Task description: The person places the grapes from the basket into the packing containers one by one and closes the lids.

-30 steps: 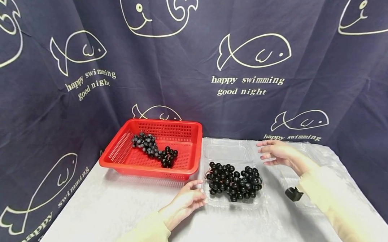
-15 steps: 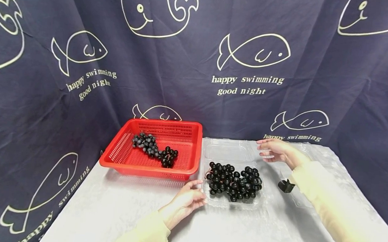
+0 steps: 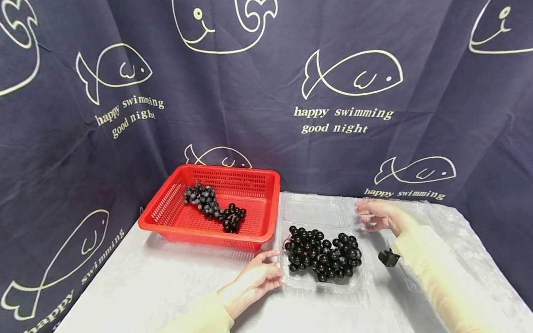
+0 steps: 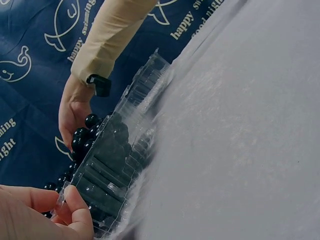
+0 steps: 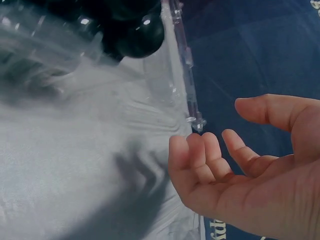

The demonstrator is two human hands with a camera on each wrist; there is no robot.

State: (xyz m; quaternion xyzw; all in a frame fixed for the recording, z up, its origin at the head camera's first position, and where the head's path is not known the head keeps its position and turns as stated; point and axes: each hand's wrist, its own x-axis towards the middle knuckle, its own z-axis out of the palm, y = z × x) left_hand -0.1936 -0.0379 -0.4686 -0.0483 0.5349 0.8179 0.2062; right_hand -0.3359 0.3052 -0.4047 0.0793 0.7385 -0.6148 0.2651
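Observation:
A clear plastic clamshell box point(image 3: 337, 288) lies open on the table, its lid point(image 3: 314, 209) folded back toward the curtain. Several bunches' worth of black grapes point(image 3: 321, 256) fill its base; how many bunches, I cannot tell. At the box's left side is my left hand point(image 3: 256, 280), whose thumb and finger pinch the rim in the left wrist view. My right hand point(image 3: 381, 215) hovers by the lid's right edge, fingers loosely bent and thumb apart. In the right wrist view, the right hand point(image 5: 250, 175) holds nothing, its fingertips near the lid's edge point(image 5: 192, 107).
Left of the box stands a red plastic basket point(image 3: 210, 237) with dusty dark grapes point(image 3: 202, 198) and a small black bunch point(image 3: 234, 218) inside. More clear plastic point(image 3: 418, 209) lies behind the right forearm. A dark curtain point(image 3: 251, 111) hangs close behind the table.
My right forearm and wrist have swung left, with the hand turning slightly beside the lid. The left hand stays at the box's rim. The head view has shifted a little.

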